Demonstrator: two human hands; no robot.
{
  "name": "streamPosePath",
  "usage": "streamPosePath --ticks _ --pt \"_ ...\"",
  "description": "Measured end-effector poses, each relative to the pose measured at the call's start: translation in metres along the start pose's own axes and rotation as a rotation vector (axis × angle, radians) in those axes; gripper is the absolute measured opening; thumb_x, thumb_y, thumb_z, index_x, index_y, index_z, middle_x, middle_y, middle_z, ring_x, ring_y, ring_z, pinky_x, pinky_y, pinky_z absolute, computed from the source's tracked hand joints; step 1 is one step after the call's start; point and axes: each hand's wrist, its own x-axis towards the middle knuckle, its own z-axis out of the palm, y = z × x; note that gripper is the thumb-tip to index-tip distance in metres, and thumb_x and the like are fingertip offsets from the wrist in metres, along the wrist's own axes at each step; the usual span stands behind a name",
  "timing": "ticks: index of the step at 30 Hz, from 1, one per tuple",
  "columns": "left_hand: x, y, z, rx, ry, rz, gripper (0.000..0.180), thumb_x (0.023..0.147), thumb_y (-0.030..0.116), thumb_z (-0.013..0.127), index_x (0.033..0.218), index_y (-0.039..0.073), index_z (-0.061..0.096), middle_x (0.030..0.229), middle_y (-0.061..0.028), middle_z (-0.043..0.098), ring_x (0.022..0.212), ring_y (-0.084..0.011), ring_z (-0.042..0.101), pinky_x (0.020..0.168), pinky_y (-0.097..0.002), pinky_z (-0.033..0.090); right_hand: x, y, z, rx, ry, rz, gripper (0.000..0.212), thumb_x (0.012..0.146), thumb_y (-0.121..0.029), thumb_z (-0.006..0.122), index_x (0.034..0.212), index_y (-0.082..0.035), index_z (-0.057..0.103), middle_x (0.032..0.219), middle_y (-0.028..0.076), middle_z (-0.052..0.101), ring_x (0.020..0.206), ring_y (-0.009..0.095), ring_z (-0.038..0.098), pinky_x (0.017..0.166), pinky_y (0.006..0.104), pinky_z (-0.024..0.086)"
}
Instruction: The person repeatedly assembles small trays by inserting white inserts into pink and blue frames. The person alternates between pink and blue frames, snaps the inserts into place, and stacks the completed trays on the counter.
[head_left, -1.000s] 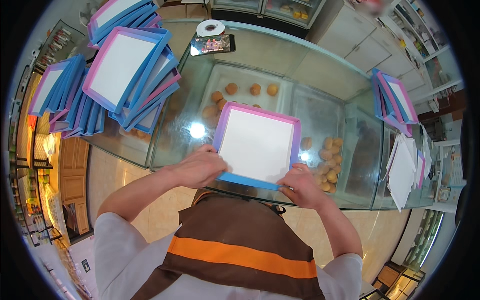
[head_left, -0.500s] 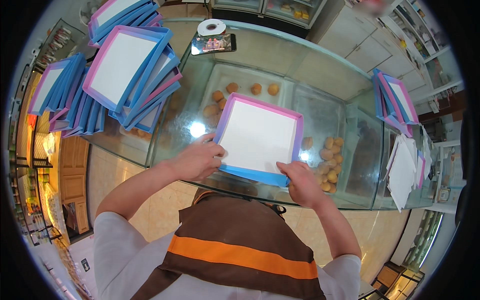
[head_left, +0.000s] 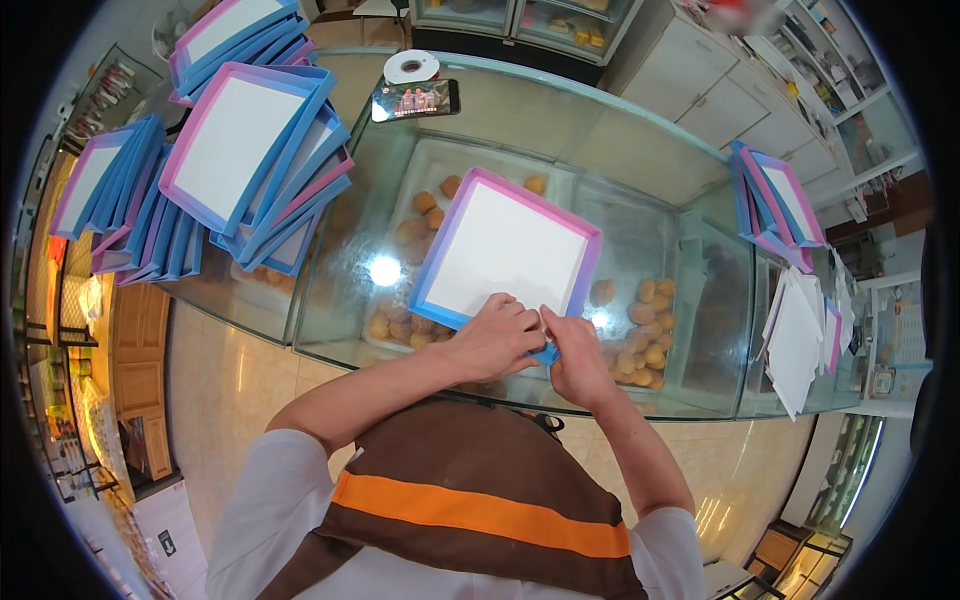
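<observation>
Blue-and-pink stacked trays (head_left: 235,150) bounded the left, a stretch of glass surface (head_left: 335,290) separating them from the white-bottomed tray (head_left: 510,245) at mid-surface, judged light, thin-walled and easily creased, best taken by its rims. Left hand (head_left: 497,338) and right hand (head_left: 578,362) met at its near right corner, fingers pinched nearly closed on the blue wall, close to the surface's front edge; farther right, another stack (head_left: 785,200) limited sideways room.

A smartphone (head_left: 415,101), its screen lit, lies just beside a white roll (head_left: 395,70) near the far edge of a glass counter (head_left: 510,115), left of its middle. Round brown pastries (head_left: 652,328) sit beneath the glass, several clustered toward the near edge; white cabinets (head_left: 722,108) stand beyond the far one.
</observation>
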Motion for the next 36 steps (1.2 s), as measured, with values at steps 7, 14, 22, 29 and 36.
streamPosePath --ticks 7,14,22,29,36 --pt "0.001 -0.004 0.008 0.050 -0.017 0.032 0.016 0.086 0.025 0.078 0.094 0.013 0.071 0.103 -0.0045 0.059 0.105 -0.0247 0.059 0.112 -0.0491 0.038 -0.017 -0.003 0.003 -0.021 0.121 0.064 0.073 0.071 0.010 0.064 0.143 -0.002 0.051 0.115 0.015 0.063 0.109 0.039 0.059 0.095 0.0494 0.048" --pt "0.005 0.000 0.000 0.052 -0.053 0.042 0.013 0.087 0.024 0.076 0.093 0.013 0.074 0.108 -0.0052 0.061 0.106 -0.0258 0.059 0.109 -0.0467 0.040 -0.019 -0.013 -0.001 -0.219 0.129 -0.018 0.029 0.070 -0.006 0.079 0.095 -0.005 0.063 0.107 0.012 0.060 0.113 0.036 0.059 0.096 0.0498 0.047" --pt "-0.038 -0.032 -0.032 0.086 0.017 -0.007 0.014 0.077 0.020 0.080 0.081 0.010 0.071 0.103 -0.0050 0.062 0.105 -0.0266 0.059 0.102 -0.0422 0.045 -0.021 -0.015 -0.005 -0.133 0.071 0.027 0.020 0.074 -0.009 0.080 0.086 -0.006 0.065 0.101 0.008 0.062 0.109 0.032 0.060 0.094 0.0474 0.046" --pt "-0.090 -0.049 -0.068 0.263 0.176 -0.111 0.013 0.074 0.012 0.081 0.080 0.008 0.070 0.103 -0.0027 0.065 0.107 -0.0269 0.060 0.100 -0.0430 0.048 -0.022 -0.011 -0.003 -0.100 0.078 0.020 0.019 0.073 -0.007 0.081 0.085 -0.006 0.067 0.103 0.008 0.064 0.112 0.032 0.060 0.093 0.0455 0.047" --pt "-0.094 -0.042 -0.062 0.167 0.188 -0.180 0.013 0.077 0.008 0.079 0.082 0.008 0.067 0.100 -0.0033 0.066 0.103 -0.0266 0.063 0.090 -0.0407 0.051 -0.018 -0.013 -0.006 -0.112 0.045 0.054 0.019 0.075 -0.005 0.080 0.088 -0.007 0.067 0.103 0.008 0.064 0.114 0.032 0.061 0.092 0.0456 0.047"
